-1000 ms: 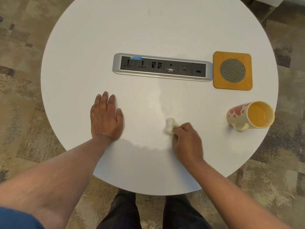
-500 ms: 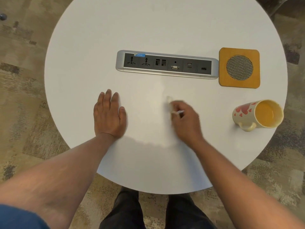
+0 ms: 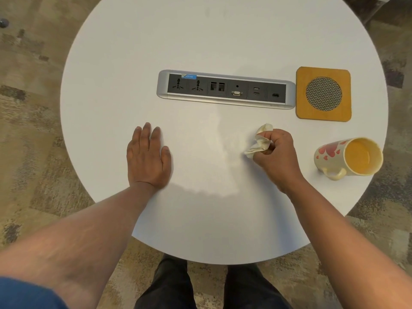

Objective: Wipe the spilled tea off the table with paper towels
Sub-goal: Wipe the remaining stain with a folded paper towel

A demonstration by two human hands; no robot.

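Note:
A crumpled, tea-stained paper towel (image 3: 259,141) is gripped in my right hand (image 3: 277,157), which is curled into a fist right of the table's middle, with the towel's lower end at the tabletop. A faint wet smear (image 3: 223,139) streaks the round white table (image 3: 133,52) just left of the towel. My left hand (image 3: 148,157) lies flat, palm down with fingers together, on the table to the left of the smear. It holds nothing.
A cream mug with red hearts (image 3: 347,158) lies on its side near the right edge, mouth toward me. A square wooden coaster (image 3: 323,93) sits behind it. A silver socket strip (image 3: 225,89) is set into the table centre. Patterned carpet surrounds the table.
My right hand carried the towel away from me across the smear, then swung right and partly lifted with it. My left hand stayed flat in place.

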